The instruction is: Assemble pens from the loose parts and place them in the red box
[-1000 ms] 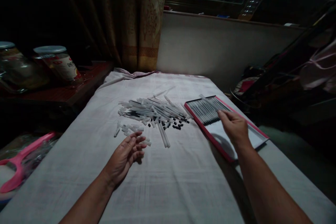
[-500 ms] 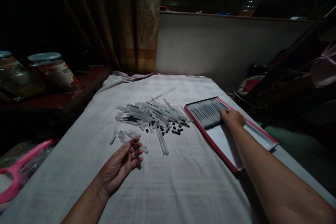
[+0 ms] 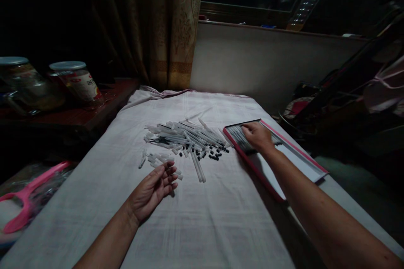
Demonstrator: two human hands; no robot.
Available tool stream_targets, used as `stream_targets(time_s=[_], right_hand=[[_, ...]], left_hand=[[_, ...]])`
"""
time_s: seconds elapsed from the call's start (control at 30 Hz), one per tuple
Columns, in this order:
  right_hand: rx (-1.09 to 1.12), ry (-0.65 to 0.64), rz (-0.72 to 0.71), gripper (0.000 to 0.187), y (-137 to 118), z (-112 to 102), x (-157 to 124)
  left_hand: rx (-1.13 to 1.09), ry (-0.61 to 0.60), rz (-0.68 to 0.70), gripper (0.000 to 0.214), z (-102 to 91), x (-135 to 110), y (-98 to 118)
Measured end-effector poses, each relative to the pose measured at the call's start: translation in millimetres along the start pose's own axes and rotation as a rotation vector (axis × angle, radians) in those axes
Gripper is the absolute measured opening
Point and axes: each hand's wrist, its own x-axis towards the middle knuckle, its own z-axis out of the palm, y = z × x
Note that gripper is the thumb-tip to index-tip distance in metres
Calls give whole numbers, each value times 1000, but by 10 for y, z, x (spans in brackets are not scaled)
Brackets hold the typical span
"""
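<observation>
Translucent plastic pens point(image 3: 235, 135) with black ends lie in the shallow red-walled box point(image 3: 299, 159) beneath the right hand point(image 3: 247, 131): fingers curled, grip indeterminable. The left hand point(image 3: 154, 189) holds nothing, fingers relaxed; short frosted plastic tubes point(image 3: 156, 159) lie just beyond. Pens: presumably light, stiff, slippery; grasp mid-barrel.

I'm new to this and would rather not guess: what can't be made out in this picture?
In the head view:
- Whether the right hand holds anything: hidden by the hand itself.
- Part of the row of sticks in the box: covered by that hand.
- Lower pieces of the pile: hidden beneath upper ones.
- Fine print on the jar label: too small.
- Rest of the pink object: cut off by the left edge.
</observation>
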Motion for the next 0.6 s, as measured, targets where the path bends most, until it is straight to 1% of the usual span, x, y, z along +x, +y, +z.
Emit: stream_targets(time_s=[0.07,0.1,0.17,0.27,0.33,0.43,0.5,0.6], right_hand=[[32,-145,-217,31,-429,12,-125],[34,-217,-288,29,-630,34,-197],[44,-304,-361,29,-978,99,-337],[48,-280,-362,33,-1342,210,-474],[13,-274,-354,34,-1500,272,-502],[-46,-313,-327,32,-1651,332,-490],[-48,-326,-310,31,-1700,353,-474],[-37,-333,-294,31,-1705,366,-464]], left_hand=[[-8,-9,1,20,2,1,-4],[-12,-18,2,20,-1,4,-7],[-15,-44,6,19,-11,9,-14],[-8,-68,10,19,-27,12,-22],[-3,-71,11,18,-31,10,-22],[1,-84,7,17,-29,7,-20],[4,-91,5,17,-25,4,-20],[12,-96,5,16,-21,0,-22]])
